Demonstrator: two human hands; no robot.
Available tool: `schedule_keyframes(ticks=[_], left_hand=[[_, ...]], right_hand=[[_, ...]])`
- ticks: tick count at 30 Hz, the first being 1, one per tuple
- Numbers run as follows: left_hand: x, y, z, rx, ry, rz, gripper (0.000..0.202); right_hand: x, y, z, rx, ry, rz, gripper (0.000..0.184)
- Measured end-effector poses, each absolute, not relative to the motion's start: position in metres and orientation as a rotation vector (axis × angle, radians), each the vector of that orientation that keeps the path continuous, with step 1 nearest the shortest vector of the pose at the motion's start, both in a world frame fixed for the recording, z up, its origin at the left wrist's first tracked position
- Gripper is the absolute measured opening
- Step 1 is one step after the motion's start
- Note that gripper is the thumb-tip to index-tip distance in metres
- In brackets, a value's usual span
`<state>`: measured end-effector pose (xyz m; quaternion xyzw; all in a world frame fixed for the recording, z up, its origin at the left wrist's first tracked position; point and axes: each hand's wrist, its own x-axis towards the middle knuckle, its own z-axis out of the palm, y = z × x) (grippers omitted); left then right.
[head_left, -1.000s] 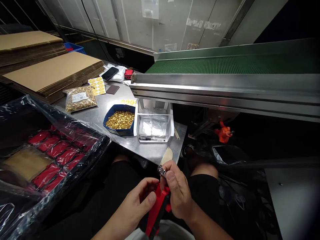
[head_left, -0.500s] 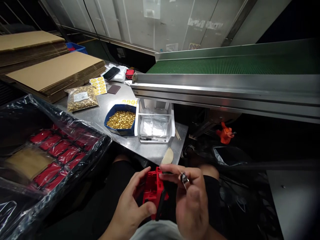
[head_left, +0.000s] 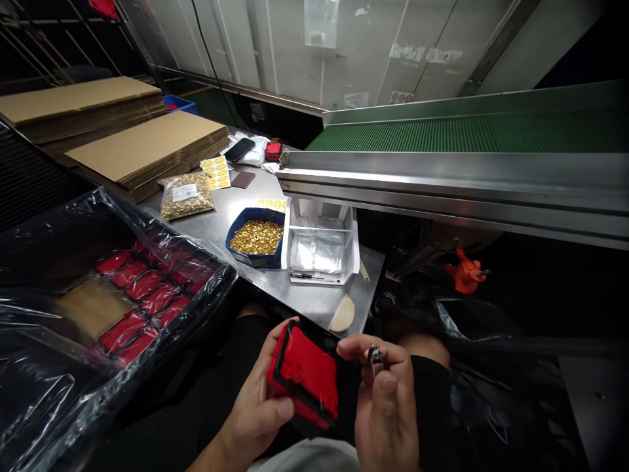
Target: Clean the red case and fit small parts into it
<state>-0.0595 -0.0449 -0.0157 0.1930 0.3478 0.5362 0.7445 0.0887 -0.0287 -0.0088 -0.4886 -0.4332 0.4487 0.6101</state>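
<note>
My left hand [head_left: 260, 387] grips a red plastic box [head_left: 309, 367] with a black band around its edge, thumb on the near side and fingers behind. One broad red face is turned up towards me, and the box tilts above my lap. To its right, my right hand [head_left: 386, 400] holds a small shiny metal tool [head_left: 376, 359] between thumb and curled fingers; its exact kind is unclear. The right index fingertip points towards the box, close to its right edge. Beyond both hands, a pale half-round piece [head_left: 343, 313] lies at the table's corner.
On the metal table [head_left: 275, 286] stand a blue bin [head_left: 236, 252] of gold-coloured pieces and a white bin [head_left: 356, 252] with clear bags. A plastic-lined box [head_left: 221, 278] of red items is left. Cardboard stacks [head_left: 147, 144] and a green conveyor [head_left: 442, 134] lie beyond.
The red box has turned in my left hand, so its broad face shows instead of its hollow side. My right fingers have come away from it. The view has shifted left.
</note>
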Motion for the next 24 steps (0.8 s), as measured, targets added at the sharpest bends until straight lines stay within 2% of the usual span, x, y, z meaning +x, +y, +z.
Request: schedule_keyframes(ticks=[8, 12, 15, 19, 21, 24], left_hand=[[-0.06, -0.054, -0.026, 0.433, 0.635, 1.121, 0.097], [-0.062, -0.056, -0.032, 0.495, 0.673, 1.108, 0.096], [-0.057, -0.056, -0.029, 0.439, 0.928, 1.199, 0.074], [-0.054, -0.055, -0.031, 0.839, 1.372, 1.418, 0.03], [-0.056, -0.054, -0.033, 1.071, 1.41, 1.552, 0.023], [-0.058, -0.051, -0.034, 1.164, 1.322, 1.597, 0.033]], right_hand=[[0.064, -0.033, 0.008, -0.785, -0.88, 1.082, 0.023], [0.07, -0.026, 0.012, -0.922, -0.846, 1.123, 0.032], [0.078, -0.01, 0.007, -1.044, -0.557, 1.414, 0.044], [0.082, 0.008, -0.015, -1.032, 0.049, 1.792, 0.039], [0.08, 0.008, -0.027, -1.099, 0.194, 1.876, 0.033], [0.074, -0.004, -0.039, -1.168, 0.215, 1.957, 0.033]])
